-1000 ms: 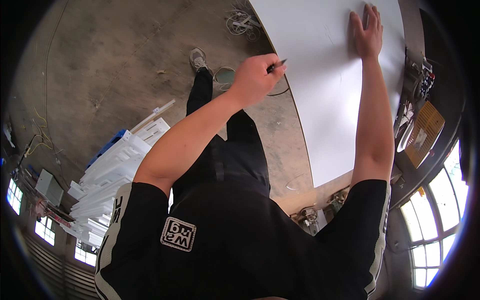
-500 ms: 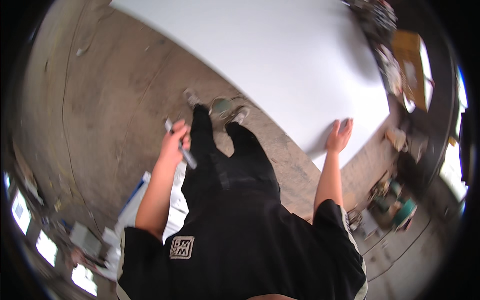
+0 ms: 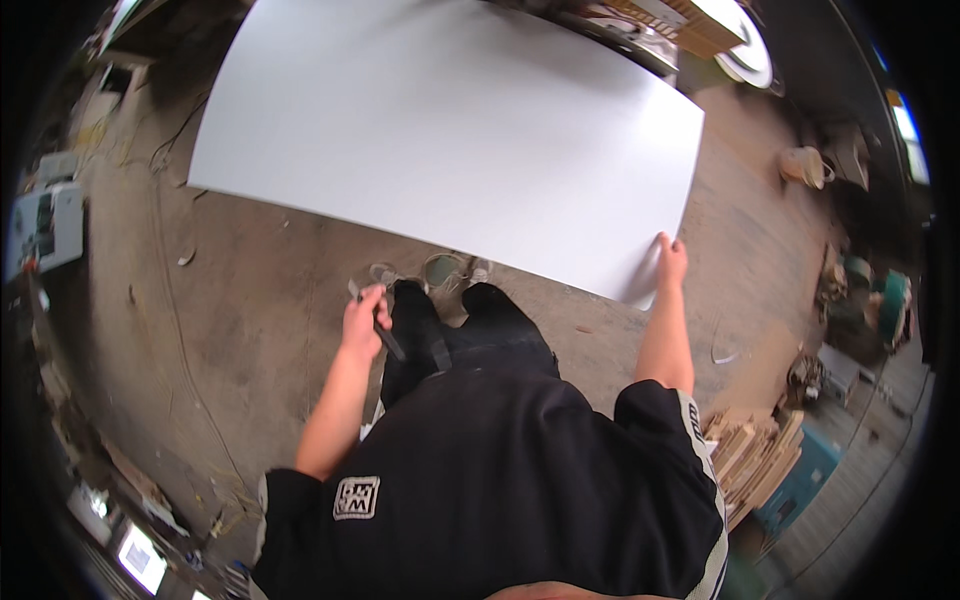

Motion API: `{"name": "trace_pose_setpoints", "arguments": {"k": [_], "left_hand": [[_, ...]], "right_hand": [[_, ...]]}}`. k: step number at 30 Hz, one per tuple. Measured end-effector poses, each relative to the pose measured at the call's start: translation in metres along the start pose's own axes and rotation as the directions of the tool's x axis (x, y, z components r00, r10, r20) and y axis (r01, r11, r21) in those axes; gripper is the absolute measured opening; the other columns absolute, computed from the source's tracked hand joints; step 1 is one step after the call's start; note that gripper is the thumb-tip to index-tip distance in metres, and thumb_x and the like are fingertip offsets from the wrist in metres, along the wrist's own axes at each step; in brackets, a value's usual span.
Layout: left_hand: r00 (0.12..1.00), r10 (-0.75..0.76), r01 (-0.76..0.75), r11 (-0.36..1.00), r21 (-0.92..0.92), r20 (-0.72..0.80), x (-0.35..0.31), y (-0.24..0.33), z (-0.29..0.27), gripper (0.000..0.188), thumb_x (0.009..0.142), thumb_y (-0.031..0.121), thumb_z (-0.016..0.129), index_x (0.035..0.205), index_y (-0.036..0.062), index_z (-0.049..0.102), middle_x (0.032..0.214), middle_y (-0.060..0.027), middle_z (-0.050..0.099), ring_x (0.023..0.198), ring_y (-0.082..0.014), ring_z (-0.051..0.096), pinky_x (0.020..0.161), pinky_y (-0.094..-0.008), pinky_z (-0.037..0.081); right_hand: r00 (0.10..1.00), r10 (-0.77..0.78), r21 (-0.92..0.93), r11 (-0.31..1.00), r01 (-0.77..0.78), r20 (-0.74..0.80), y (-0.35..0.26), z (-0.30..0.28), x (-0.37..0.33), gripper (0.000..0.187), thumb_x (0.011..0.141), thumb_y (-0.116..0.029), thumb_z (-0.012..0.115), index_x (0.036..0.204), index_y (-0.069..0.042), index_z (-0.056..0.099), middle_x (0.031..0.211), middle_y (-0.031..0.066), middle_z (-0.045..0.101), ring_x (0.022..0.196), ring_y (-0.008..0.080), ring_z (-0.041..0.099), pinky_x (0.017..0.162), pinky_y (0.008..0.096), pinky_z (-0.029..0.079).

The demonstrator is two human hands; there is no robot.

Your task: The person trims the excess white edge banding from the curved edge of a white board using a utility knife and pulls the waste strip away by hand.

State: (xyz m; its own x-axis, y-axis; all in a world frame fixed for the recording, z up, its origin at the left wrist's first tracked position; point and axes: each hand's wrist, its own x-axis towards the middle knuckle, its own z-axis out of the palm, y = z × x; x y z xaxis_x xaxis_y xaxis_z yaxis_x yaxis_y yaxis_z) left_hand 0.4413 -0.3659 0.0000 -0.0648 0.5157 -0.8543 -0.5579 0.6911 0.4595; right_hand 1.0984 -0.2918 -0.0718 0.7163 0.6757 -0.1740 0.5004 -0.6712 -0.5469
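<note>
A large white sheet (image 3: 450,140) spreads out in front of me, its long near edge slanting across above my shoes. At its near right corner, my right hand (image 3: 672,265) grips the right edge, and the sheet bends a little there with a shadow beside the fingers. My left hand (image 3: 366,318) is closed around a slim stick-like tool (image 3: 391,343), dark along its body with a pale tip; blur hides its exact kind. That hand hangs by my left thigh, apart from the sheet.
A round greenish container (image 3: 443,269) stands between my shoes. Wood strips (image 3: 752,455) are stacked at lower right beside a teal box (image 3: 803,475). Green reels (image 3: 893,305) and a pale bucket (image 3: 803,167) sit to the right. A cardboard box (image 3: 705,22) lies beyond the sheet.
My view has turned, so the sheet now lies more squarely ahead. My right hand has gone from resting flat on the sheet to gripping its edge. The left hand still holds the slim tool.
</note>
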Motion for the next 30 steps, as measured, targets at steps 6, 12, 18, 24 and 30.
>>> {"name": "trace_pose_setpoints", "arguments": {"k": [6, 12, 18, 24, 30], "left_hand": [[0.974, 0.216, -0.219, 0.975, -0.048, -0.067, 0.045, 0.058, -0.026, 0.012, 0.100, 0.022, 0.069, 0.102, 0.0107, 0.068, 0.078, 0.0004, 0.061, 0.058, -0.0090, 0.051, 0.050, -0.0278, 0.041], [0.937, 0.282, -0.339, 0.876, -0.343, -0.206, 0.102, 0.089, -0.041, 0.024, 0.103, 0.035, 0.066, 0.109, 0.0115, 0.068, 0.091, -0.0005, 0.068, 0.067, -0.0133, 0.056, 0.056, -0.0317, 0.044], [0.967, 0.199, -0.250, 0.634, -0.732, -0.158, 0.152, 0.091, -0.013, 0.033, 0.101, 0.044, 0.068, 0.102, 0.0121, 0.061, 0.086, 0.0001, 0.061, 0.072, -0.0149, 0.054, 0.060, -0.0330, 0.044], [0.935, 0.348, -0.125, 0.511, -0.851, 0.071, 0.163, 0.088, 0.002, 0.023, 0.105, 0.034, 0.065, 0.098, 0.0130, 0.062, 0.075, 0.0039, 0.046, 0.068, -0.0128, 0.043, 0.063, -0.0319, 0.039], [0.961, 0.268, -0.102, 0.577, -0.810, 0.069, 0.182, 0.101, -0.031, 0.020, 0.103, 0.033, 0.068, 0.100, 0.0136, 0.064, 0.082, 0.0028, 0.058, 0.070, -0.0127, 0.052, 0.063, -0.0322, 0.043]], "right_hand": [[0.968, -0.216, 0.506, 0.825, 0.252, -0.131, -0.035, 0.004, 0.022, 0.041, 0.103, -0.026, 0.067, 0.131, 0.004, 0.064, 0.129, 0.0144, 0.069, 0.115, 0.0223, 0.065, 0.099, 0.0337, 0.051], [0.935, -0.212, 0.521, 0.853, 0.034, 0.285, -0.070, -0.007, -0.113, 0.028, 0.106, -0.026, 0.061, 0.119, -0.003, 0.070, 0.116, 0.0073, 0.074, 0.099, 0.0149, 0.069, 0.083, 0.0296, 0.054], [0.831, -0.131, 0.308, 0.950, -0.051, 0.540, -0.084, -0.008, -0.259, 0.026, 0.105, -0.025, 0.061, 0.112, -0.002, 0.073, 0.111, 0.0069, 0.075, 0.092, 0.0148, 0.071, 0.079, 0.0296, 0.056], [0.780, 0.003, 0.147, 0.982, -0.122, 0.626, -0.094, -0.005, -0.303, 0.026, 0.104, -0.027, 0.064, 0.115, -0.005, 0.073, 0.112, 0.0041, 0.075, 0.092, 0.0143, 0.070, 0.080, 0.0304, 0.054], [0.778, 0.083, 0.149, 0.963, -0.223, 0.623, -0.117, 0.010, -0.335, 0.026, 0.104, -0.026, 0.065, 0.117, -0.005, 0.072, 0.114, 0.0032, 0.074, 0.092, 0.0142, 0.070, 0.078, 0.0297, 0.053]]}}
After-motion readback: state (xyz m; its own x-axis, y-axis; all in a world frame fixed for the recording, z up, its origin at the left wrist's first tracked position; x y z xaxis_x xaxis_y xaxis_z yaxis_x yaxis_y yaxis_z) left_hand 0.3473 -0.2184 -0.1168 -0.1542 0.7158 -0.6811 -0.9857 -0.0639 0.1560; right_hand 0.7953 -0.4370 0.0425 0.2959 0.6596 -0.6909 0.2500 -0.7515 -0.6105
